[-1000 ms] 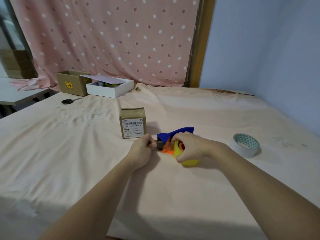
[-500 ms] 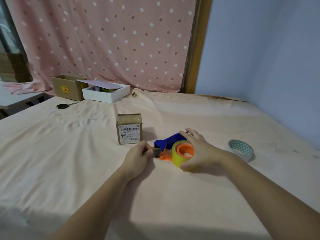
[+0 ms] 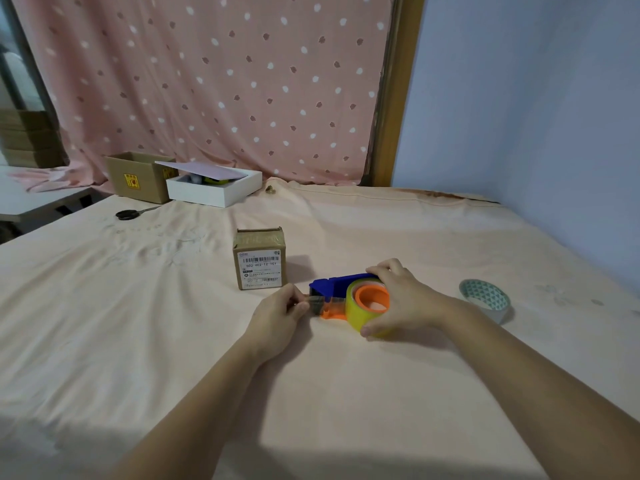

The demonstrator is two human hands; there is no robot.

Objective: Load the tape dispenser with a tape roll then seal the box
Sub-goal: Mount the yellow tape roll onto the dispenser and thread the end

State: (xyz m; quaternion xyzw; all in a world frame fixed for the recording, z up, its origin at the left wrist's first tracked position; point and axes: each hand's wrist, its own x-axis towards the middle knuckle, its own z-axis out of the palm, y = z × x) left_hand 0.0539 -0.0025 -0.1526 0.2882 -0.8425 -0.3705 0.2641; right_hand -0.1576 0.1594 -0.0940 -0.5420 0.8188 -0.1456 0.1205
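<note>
Gripping the yellow tape roll (image 3: pixel 360 315) right hand (image 3: pixel 403 299), left hand (image 3: pixel 278 311) pinching the tape end (image 3: pixel 316 302) at the dispenser (image 3: pixel 334 289) mouth, we risk it sticking crooked.

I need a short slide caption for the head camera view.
Right hand grips the tape roll on the dispenser; left hand pinches its front end.

Blue-and-orange tape dispenser (image 3: pixel 334 295) carrying a translucent yellow tape roll (image 3: pixel 360 308); brown box (image 3: pixel 259 258) with white label; white-and-teal triangle-patterned roll (image 3: pixel 485 299); peach cloth (image 3: pixel 138 323); pink spotted curtain (image 3: pixel 214 81).
</note>
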